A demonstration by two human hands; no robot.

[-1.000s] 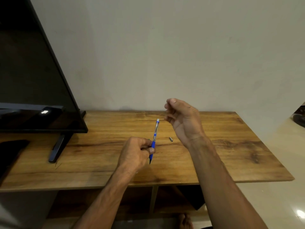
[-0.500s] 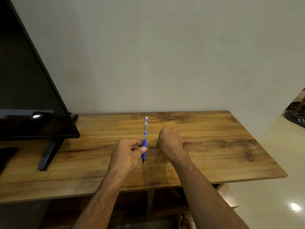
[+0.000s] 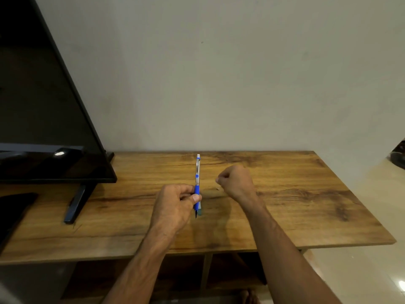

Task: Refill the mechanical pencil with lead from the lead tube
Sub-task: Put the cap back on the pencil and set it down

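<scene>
My left hand (image 3: 175, 205) grips the mechanical pencil (image 3: 197, 172) by its blue grip and holds it upright over the wooden table (image 3: 295, 205). The clear barrel and white end point up, and the dark tip points down. A pale teal sliver (image 3: 200, 211) shows beside the tip under my left fingers; I cannot tell what it is. My right hand (image 3: 237, 183) is curled into a fist just right of the pencil, thumb and forefinger pinched together low over the table. A tiny dark piece (image 3: 218, 189) lies right under those fingertips. The lead tube is not clearly visible.
A black TV (image 3: 43, 128) on a dark stand foot (image 3: 75, 205) fills the table's left side. A dark flat object (image 3: 15, 207) lies at the far left edge. A plain wall rises behind the table, with open shelves beneath it and tiled floor to the right.
My right hand dropped from open and raised beside the pencil top to a closed pinch on the table where a small metal piece lay. My left hand kept the pencil upright.
</scene>
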